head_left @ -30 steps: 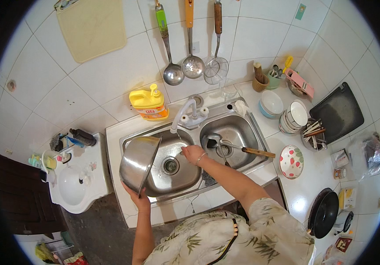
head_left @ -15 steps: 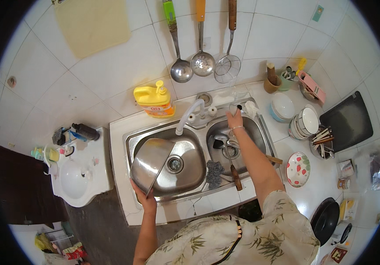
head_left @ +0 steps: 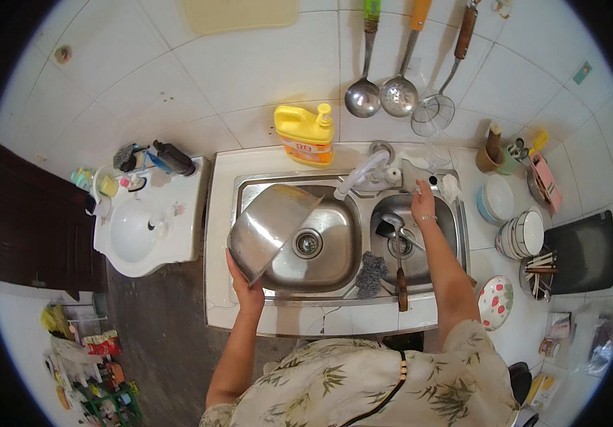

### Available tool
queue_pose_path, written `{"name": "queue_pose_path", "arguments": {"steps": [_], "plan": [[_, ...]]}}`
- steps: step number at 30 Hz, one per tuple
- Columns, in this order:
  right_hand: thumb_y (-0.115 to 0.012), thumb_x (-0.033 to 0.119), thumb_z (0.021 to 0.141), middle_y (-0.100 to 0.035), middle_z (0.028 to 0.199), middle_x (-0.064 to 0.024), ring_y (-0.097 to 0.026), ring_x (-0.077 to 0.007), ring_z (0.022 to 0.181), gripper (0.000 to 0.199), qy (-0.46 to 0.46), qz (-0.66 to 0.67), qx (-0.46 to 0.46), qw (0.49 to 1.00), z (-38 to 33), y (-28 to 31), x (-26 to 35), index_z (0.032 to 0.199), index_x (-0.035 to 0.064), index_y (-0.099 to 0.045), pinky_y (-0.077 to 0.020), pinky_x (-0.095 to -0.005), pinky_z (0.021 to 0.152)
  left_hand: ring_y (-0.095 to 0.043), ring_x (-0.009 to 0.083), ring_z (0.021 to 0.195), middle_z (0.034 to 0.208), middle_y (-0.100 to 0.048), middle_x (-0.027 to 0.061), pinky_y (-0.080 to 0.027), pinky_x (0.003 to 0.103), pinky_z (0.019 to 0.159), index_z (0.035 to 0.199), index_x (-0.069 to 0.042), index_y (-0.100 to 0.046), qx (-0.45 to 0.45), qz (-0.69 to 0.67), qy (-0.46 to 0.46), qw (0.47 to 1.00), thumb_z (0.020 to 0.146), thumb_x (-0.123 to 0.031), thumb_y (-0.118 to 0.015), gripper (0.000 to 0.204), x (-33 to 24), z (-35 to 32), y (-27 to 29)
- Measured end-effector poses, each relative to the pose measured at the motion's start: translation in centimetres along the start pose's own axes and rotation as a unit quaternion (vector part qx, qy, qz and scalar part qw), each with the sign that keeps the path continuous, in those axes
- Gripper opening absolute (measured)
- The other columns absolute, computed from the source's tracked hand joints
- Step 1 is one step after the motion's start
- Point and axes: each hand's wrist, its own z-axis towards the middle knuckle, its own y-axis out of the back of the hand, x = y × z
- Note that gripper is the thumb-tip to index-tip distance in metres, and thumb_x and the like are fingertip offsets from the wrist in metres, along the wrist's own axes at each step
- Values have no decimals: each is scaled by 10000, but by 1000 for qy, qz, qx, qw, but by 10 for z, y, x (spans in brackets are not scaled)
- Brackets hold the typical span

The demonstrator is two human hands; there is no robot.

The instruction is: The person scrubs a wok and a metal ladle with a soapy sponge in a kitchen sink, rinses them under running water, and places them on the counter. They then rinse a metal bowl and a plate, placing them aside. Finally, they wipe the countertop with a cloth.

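A large stainless steel basin [head_left: 274,220] is tilted on its side over the left bowl of the double sink [head_left: 335,274]. My left hand [head_left: 247,288] grips its lower rim at the near left. At the back of the right sink bowl is my right hand [head_left: 424,203], beside the white faucet [head_left: 367,174]. Its fingers are drawn together near the back ledge; what is in them, if anything, is too small to make out. Below that hand, a ladle with a wooden handle [head_left: 402,285] leans in the right bowl. A grey scouring pad [head_left: 372,276] lies on the divider.
A yellow pump jug [head_left: 306,135] stands behind the sink. To the right are stacked bowls [head_left: 520,233], a strawberry-patterned plate [head_left: 495,302], a utensil holder [head_left: 537,274] and a black board [head_left: 580,252]. Ladles and a strainer [head_left: 432,115] hang above. A white washbasin [head_left: 135,231] stands left.
The whole view has shifted, so the sink appears farther right. My left hand keeps its hold on the tilted basin. My right hand stays by the back ledge, with its fingers turned slightly.
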Motion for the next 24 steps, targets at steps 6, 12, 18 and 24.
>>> {"name": "queue_pose_path", "arguments": {"steps": [6,12,18,24], "plan": [[-509,40,843,-589,1130,-163,-547,-308,1075,312,-27,136,101,985,-63,16,48,1152,25,-548,-424,-358,923,-489,297,1170,1311,-461,191,-349,334,1003,1443,-85,-150,74,130,55,987,794,57,-485,744,10,15,10],[-582,-50,743,-583,1188,-127,-562,-232,1093,560,57,261,200,943,-86,13,167,1283,55,-476,-427,-300,918,-454,289,1227,1350,-428,201,-363,311,1000,1420,-96,-257,120,50,-41,991,777,99,-527,724,-28,3,5],[-613,-39,754,-542,1261,-82,-532,-175,1117,601,19,423,242,873,-75,-3,190,1323,57,-446,-401,-277,955,-602,255,952,1102,-588,136,-470,312,848,1379,-131,-358,124,131,-79,981,723,51,-598,722,-60,10,24],[-545,-63,811,-563,1214,-51,-550,-132,1050,493,-226,594,230,737,-73,12,258,1288,55,-498,-418,-238,900,-591,261,1001,1133,-589,140,-464,315,864,1354,-65,-381,93,37,-68,993,709,47,-604,691,-37,20,36]]}}
